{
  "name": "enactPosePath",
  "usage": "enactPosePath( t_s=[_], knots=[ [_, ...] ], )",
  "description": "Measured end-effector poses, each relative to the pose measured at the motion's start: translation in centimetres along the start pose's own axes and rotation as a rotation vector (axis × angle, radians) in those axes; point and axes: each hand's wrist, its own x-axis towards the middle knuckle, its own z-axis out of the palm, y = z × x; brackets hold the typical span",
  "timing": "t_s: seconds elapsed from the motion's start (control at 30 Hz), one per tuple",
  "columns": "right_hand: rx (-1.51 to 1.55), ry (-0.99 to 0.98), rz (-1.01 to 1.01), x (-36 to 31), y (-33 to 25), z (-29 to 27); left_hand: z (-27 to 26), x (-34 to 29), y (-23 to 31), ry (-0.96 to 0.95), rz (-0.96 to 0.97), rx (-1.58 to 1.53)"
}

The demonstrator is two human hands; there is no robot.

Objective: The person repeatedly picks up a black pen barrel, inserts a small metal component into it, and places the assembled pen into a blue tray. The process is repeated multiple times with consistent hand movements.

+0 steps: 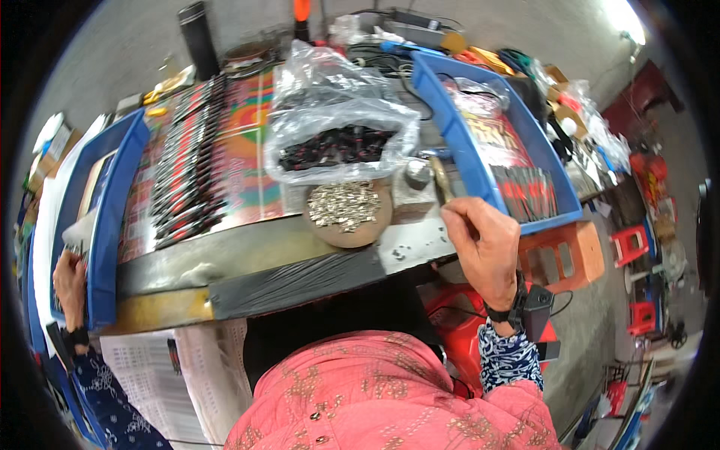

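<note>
My left hand [70, 285] reaches into the blue bin [112, 217] at the far left. Its fingers are curled around something small and dark that I cannot make out. At the right, my right hand [484, 240] is closed, thumb and fingertips at the lower end of a brownish handle [441, 180]. That handle leads up to a grey-blue head, like a small hammer's. Beside it stands a metal block [414, 201] with a round post [417, 174]. Small silver metal parts [345, 204] are heaped on a round brown dish [351, 238] at the table's middle.
A clear plastic bag [337, 112] of black-and-red pieces lies behind the dish. Rows of black-and-red pen-like tools [187, 161] cover the left of the table. Another blue bin [472, 161] stands right, above an orange crate [577, 255]. A red stool [457, 322] is below.
</note>
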Motion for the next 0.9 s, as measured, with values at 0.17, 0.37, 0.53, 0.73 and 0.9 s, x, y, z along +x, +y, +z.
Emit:
enactPosePath(
  t_s=[0.17,0.37,0.53,0.73,0.9],
  knots=[
    [-0.203,0.081,0.117,1.1,4.4,-4.2,-0.3,-0.1,-0.7,0.069,-0.043,-0.17],
    [-0.406,0.058,0.168,2.8,12.7,-8.0,-0.5,-1.0,0.3,0.348,-0.034,-0.463],
    [-0.41,-0.112,0.229,3.4,16.4,-9.0,-2.3,-2.4,4.6,0.242,-0.082,-0.739],
    [-0.418,-0.31,0.252,4.1,17.1,-8.7,-5.0,-4.1,13.3,0.158,-0.124,-0.941],
    [-0.295,-0.306,0.332,4.1,16.8,-8.7,-5.5,-4.4,17.5,0.047,-0.109,-1.118]
  ],
)
